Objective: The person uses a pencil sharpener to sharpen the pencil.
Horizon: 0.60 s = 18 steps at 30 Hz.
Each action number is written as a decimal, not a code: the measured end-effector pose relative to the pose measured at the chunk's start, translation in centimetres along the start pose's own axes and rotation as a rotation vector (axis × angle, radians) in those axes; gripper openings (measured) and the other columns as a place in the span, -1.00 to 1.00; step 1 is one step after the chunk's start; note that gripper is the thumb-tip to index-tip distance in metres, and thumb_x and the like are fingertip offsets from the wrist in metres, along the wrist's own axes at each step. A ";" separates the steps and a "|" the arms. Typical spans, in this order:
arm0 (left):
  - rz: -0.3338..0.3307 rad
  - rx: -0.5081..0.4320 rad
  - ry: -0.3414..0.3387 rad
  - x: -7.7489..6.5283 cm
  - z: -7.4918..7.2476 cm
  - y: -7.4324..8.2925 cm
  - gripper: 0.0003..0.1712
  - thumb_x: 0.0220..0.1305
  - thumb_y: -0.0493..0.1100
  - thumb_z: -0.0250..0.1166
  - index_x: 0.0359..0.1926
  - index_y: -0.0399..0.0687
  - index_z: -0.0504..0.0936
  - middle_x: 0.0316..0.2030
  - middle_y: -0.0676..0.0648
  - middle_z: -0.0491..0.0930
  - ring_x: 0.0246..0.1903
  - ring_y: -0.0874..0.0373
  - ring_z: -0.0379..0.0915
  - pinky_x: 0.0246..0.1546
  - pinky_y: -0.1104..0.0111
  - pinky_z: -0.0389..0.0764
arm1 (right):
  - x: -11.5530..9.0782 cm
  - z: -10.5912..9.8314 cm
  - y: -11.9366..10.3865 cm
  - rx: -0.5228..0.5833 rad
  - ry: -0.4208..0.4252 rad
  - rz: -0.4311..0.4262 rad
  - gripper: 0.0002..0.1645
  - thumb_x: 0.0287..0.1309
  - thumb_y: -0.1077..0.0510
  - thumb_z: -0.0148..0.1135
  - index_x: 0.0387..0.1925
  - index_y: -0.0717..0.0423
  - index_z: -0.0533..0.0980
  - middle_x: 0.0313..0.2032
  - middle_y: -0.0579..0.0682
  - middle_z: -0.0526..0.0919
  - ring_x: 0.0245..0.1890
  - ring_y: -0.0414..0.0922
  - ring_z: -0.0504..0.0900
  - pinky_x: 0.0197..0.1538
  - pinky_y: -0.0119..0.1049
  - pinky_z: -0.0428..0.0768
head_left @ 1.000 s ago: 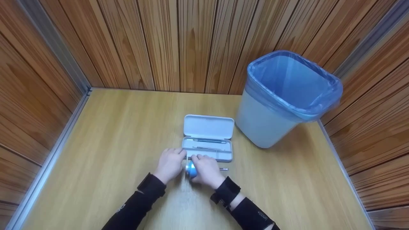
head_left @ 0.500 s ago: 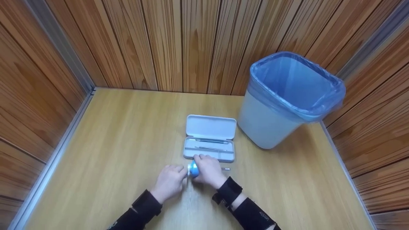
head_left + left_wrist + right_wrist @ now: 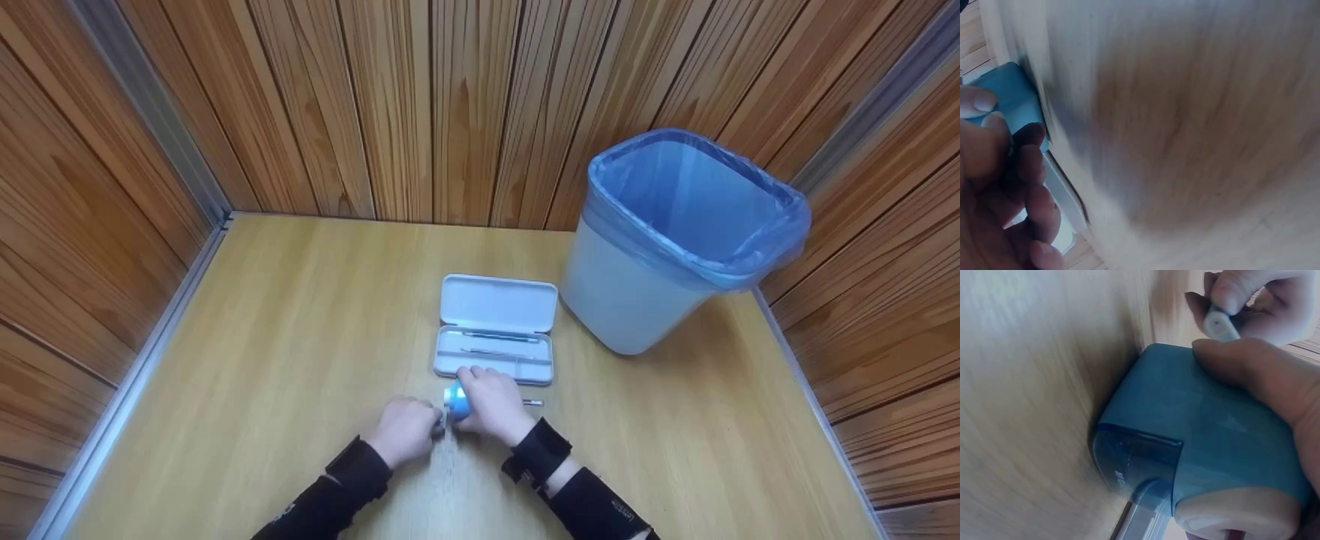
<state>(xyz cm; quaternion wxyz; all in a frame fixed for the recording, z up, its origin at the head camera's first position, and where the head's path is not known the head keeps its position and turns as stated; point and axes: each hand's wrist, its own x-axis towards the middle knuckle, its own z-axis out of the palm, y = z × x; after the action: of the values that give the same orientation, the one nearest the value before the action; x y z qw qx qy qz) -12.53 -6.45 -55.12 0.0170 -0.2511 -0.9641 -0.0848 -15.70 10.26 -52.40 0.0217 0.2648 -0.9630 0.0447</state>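
A blue crank pencil sharpener (image 3: 457, 401) lies between my hands on the table, in front of the open pencil case. My right hand (image 3: 493, 405) grips its body from the right, with the thumb along the top in the right wrist view. My left hand (image 3: 405, 431) pinches the small pale crank handle (image 3: 1221, 325) at the sharpener's left end. A pencil (image 3: 533, 403) sticks out on the other end, past my right hand. The sharpener's dark translucent shavings drawer (image 3: 1140, 461) shows in the right wrist view. Left-hand fingers (image 3: 1041, 208) are curled in the left wrist view.
Just beyond the sharpener, the white pencil case (image 3: 499, 304) lies open with a few slim pencil-like sticks (image 3: 501, 336) inside. A pale bin (image 3: 619, 292) with a blue liner (image 3: 697, 195) stands at the back right. Wooden panels (image 3: 472, 112) enclose the table.
My left hand has swung down from beside the pencil case, turning with the crank handle. The right hand keeps its hold on the sharpener; the view has shifted slightly.
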 end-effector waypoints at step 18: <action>-0.069 0.100 0.122 5.2 -0.4 -1.8 -0.93 -0.01 -0.19 0.23 -0.44 -0.06 0.59 -0.64 -0.01 0.52 -0.61 0.09 0.40 -0.50 0.23 0.41 | -0.1 -0.2 -0.1 0.008 -0.013 0.005 -0.25 -0.44 -0.21 0.46 -0.15 -0.01 0.39 -0.32 -0.06 0.57 -0.40 -0.10 0.53 -0.41 -0.27 0.46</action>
<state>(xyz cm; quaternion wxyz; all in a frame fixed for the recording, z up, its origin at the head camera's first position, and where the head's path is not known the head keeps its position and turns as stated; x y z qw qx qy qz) -17.93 -5.61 -54.59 0.0852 -0.2112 -0.9723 -0.0522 -15.57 10.28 -52.20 0.0142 0.2627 -0.9636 0.0471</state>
